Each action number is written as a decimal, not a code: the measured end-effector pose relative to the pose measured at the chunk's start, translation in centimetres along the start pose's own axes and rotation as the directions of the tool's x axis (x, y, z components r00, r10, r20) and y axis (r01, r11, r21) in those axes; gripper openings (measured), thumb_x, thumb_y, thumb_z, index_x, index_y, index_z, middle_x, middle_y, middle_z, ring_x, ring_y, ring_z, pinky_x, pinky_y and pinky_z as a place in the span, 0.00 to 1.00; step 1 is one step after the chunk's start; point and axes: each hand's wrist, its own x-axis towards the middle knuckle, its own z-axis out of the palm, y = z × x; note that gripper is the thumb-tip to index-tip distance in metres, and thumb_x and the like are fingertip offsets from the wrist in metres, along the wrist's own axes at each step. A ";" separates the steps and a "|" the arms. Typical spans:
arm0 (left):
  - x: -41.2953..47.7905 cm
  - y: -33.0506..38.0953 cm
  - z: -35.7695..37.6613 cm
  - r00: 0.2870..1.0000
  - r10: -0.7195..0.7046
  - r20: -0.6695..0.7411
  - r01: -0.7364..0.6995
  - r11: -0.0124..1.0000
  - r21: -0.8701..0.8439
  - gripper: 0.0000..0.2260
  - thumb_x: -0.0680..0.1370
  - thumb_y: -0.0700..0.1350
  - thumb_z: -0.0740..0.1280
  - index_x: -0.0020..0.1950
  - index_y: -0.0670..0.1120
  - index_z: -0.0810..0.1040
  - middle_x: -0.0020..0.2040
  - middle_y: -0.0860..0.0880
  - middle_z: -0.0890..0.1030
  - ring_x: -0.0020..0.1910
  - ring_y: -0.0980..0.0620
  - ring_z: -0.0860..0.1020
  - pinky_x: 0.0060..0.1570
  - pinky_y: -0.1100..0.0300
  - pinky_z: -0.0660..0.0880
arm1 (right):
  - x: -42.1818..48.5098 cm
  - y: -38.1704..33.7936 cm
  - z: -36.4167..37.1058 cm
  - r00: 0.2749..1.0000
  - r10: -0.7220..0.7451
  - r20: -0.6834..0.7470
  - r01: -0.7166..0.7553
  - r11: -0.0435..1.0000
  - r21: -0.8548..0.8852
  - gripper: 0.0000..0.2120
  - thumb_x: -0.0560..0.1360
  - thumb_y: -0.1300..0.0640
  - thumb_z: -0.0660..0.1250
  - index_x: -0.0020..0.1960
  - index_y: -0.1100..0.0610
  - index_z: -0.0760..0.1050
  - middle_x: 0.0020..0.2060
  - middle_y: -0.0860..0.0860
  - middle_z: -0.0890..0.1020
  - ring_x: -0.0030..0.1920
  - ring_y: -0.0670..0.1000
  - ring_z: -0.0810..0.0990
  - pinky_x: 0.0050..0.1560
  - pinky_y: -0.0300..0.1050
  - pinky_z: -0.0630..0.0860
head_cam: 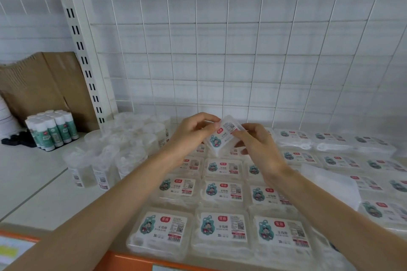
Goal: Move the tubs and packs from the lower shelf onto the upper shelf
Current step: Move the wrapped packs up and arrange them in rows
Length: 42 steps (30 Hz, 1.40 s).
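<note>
A white shelf (33, 171) runs across in front of a wire grid panel (220, 50), with pale tiled wall behind it. Which shelf of the unit this is, I cannot tell.

Just above the shelf, towards its back, both hands meet on one small clear pack (221, 137) with a printed label. The left hand (193, 132) pinches the pack's upper left edge between thumb and curled fingers. The right hand (259, 147) pinches its right side, fingertips on the label edge. The pack is tilted, label facing up and towards the person, and lifted clear of the ones below.

Under the hands, flat packs (222, 191) of the same kind lie in close rows, labels up, filling the middle and right of the shelf down to its orange front edge (132, 259).

Left of the rows, touching them, stands a cluster of clear round tubs (105, 160), upright and packed together.

Further left, well apart from the tubs, a shrink-wrapped bundle of green-and-white tubes (52, 130) stands upright. Behind it, brown cardboard (44, 81) leans against the wall beside a slotted white upright (81, 50).
</note>
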 end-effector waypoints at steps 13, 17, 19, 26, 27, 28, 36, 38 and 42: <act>-0.7 0.3 -1.2 0.956 0.121 0.269 -0.271 0.716 0.643 0.31 0.74 0.51 0.74 0.74 0.52 0.67 0.67 0.55 0.71 0.65 0.56 0.71 0.66 0.56 0.70 | -0.5 0.2 -0.1 0.999 -0.031 0.020 0.034 0.982 -0.184 0.21 0.77 0.53 0.68 0.65 0.53 0.63 0.52 0.46 0.78 0.47 0.40 0.78 0.38 0.31 0.72; -0.6 0.6 -2.7 0.958 -0.006 0.288 -0.239 0.544 0.804 0.30 0.75 0.50 0.71 0.75 0.52 0.65 0.68 0.54 0.71 0.64 0.53 0.72 0.62 0.58 0.71 | -0.4 0.2 -0.3 0.992 -0.112 -0.050 0.101 0.976 -0.193 0.19 0.77 0.53 0.68 0.64 0.52 0.63 0.55 0.45 0.75 0.53 0.39 0.74 0.41 0.30 0.70; -0.6 0.7 -2.5 0.959 -0.037 0.281 -0.229 0.482 0.846 0.29 0.75 0.51 0.70 0.75 0.51 0.65 0.68 0.53 0.71 0.65 0.51 0.71 0.63 0.56 0.70 | -0.3 0.3 -0.3 0.991 -0.118 -0.060 0.105 0.976 -0.191 0.18 0.78 0.54 0.67 0.64 0.52 0.64 0.55 0.45 0.75 0.54 0.40 0.74 0.41 0.30 0.70; -0.7 0.5 -2.7 0.963 -0.072 0.260 -0.201 0.452 0.869 0.25 0.76 0.54 0.68 0.71 0.54 0.68 0.71 0.53 0.64 0.71 0.49 0.64 0.66 0.54 0.66 | -0.1 0.6 -0.3 0.986 -0.155 -0.063 0.139 0.968 -0.209 0.18 0.77 0.57 0.68 0.64 0.53 0.66 0.54 0.45 0.76 0.54 0.40 0.75 0.41 0.28 0.72; -0.7 0.5 -2.7 0.965 -0.096 0.245 -0.174 0.467 0.867 0.25 0.75 0.58 0.68 0.71 0.55 0.67 0.73 0.54 0.63 0.72 0.47 0.63 0.67 0.51 0.66 | -0.1 0.6 -0.3 0.985 -0.158 -0.062 0.142 0.968 -0.209 0.18 0.77 0.57 0.68 0.63 0.53 0.66 0.54 0.45 0.76 0.54 0.40 0.75 0.40 0.27 0.72; -0.7 0.5 -2.7 0.965 -0.125 0.232 -0.143 0.489 0.860 0.27 0.75 0.61 0.68 0.71 0.56 0.67 0.74 0.54 0.62 0.71 0.47 0.64 0.67 0.49 0.67 | -0.1 0.7 -0.3 0.985 -0.160 -0.062 0.144 0.967 -0.211 0.17 0.77 0.57 0.68 0.63 0.53 0.66 0.54 0.44 0.76 0.53 0.40 0.75 0.40 0.27 0.72; -0.9 0.9 -2.5 0.966 -0.176 0.191 -0.066 0.547 0.834 0.24 0.77 0.56 0.69 0.70 0.54 0.67 0.72 0.50 0.68 0.54 0.52 0.73 0.47 0.58 0.70 | 0.0 0.8 -0.1 0.983 -0.178 -0.051 0.161 0.957 -0.241 0.15 0.77 0.58 0.68 0.61 0.52 0.67 0.53 0.44 0.76 0.51 0.39 0.75 0.40 0.25 0.71; -0.9 1.0 -2.5 0.964 -0.182 0.194 -0.062 0.555 0.829 0.24 0.78 0.54 0.69 0.71 0.53 0.66 0.73 0.50 0.68 0.49 0.54 0.73 0.43 0.60 0.70 | 0.0 0.9 -0.2 0.983 -0.180 -0.048 0.163 0.955 -0.246 0.15 0.77 0.58 0.68 0.61 0.52 0.67 0.53 0.44 0.76 0.52 0.40 0.75 0.41 0.27 0.71; -1.0 1.1 -2.5 0.963 -0.194 0.187 -0.053 0.545 0.837 0.24 0.79 0.51 0.68 0.73 0.51 0.65 0.72 0.50 0.68 0.59 0.51 0.74 0.50 0.59 0.71 | 0.0 0.9 -0.2 0.982 -0.185 -0.046 0.168 0.953 -0.251 0.15 0.77 0.58 0.68 0.61 0.52 0.68 0.53 0.44 0.76 0.53 0.40 0.75 0.42 0.28 0.71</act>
